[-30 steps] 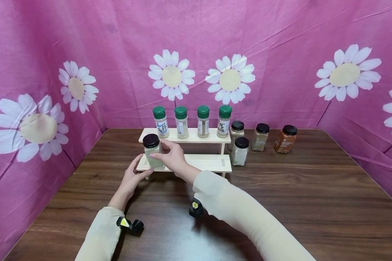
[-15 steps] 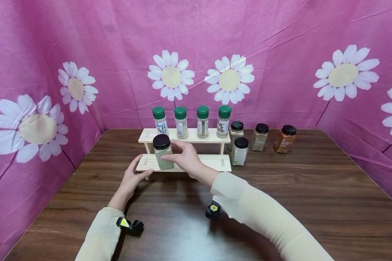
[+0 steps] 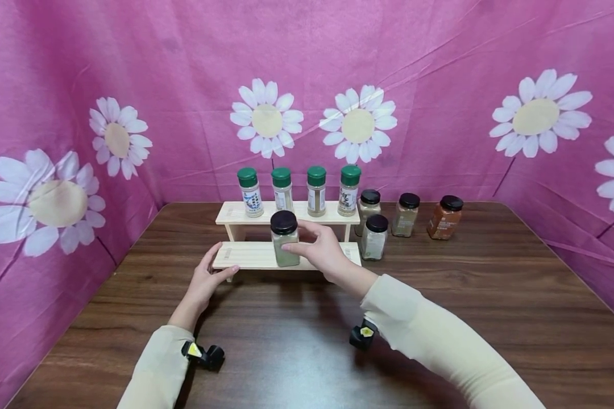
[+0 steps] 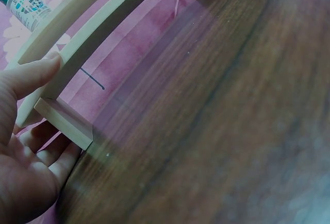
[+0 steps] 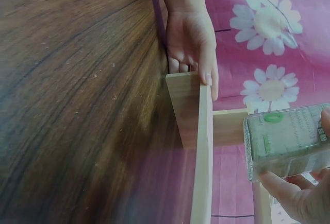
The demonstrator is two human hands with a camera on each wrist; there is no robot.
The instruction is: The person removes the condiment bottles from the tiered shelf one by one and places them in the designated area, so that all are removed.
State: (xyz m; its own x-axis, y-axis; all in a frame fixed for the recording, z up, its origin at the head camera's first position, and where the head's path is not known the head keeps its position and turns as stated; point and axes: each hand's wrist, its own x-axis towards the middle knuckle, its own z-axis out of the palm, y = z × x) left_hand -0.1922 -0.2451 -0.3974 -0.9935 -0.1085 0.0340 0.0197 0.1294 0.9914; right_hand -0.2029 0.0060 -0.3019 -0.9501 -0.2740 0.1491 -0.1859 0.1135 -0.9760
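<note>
My right hand (image 3: 330,253) grips a square spice jar (image 3: 285,253) with a black lid and pale green contents. The jar is upright over the middle of the lower board of a two-tier wooden rack (image 3: 248,255). In the right wrist view, a gap shows between the jar's base (image 5: 249,149) and that lower board (image 5: 204,157). At the rack's left end, my left hand (image 3: 203,287) holds the lower board. Seen from the left wrist, the thumb (image 4: 38,74) lies on the board's edge, and the other fingers (image 4: 62,165) curl by the rack's leg (image 4: 67,123).
Several green-capped shakers (image 3: 316,193) stand along the upper board. Right of the rack are black-lidded jars: a pale one (image 3: 375,241) in front, another pale one (image 3: 368,213) behind it, a brownish one (image 3: 406,218) and an orange-red one (image 3: 445,220). A pink flowered cloth (image 3: 307,45) hangs behind.
My right hand has carried the black-lidded jar rightward from the rack's left end to about its middle. The left hand stays at the rack's left end.
</note>
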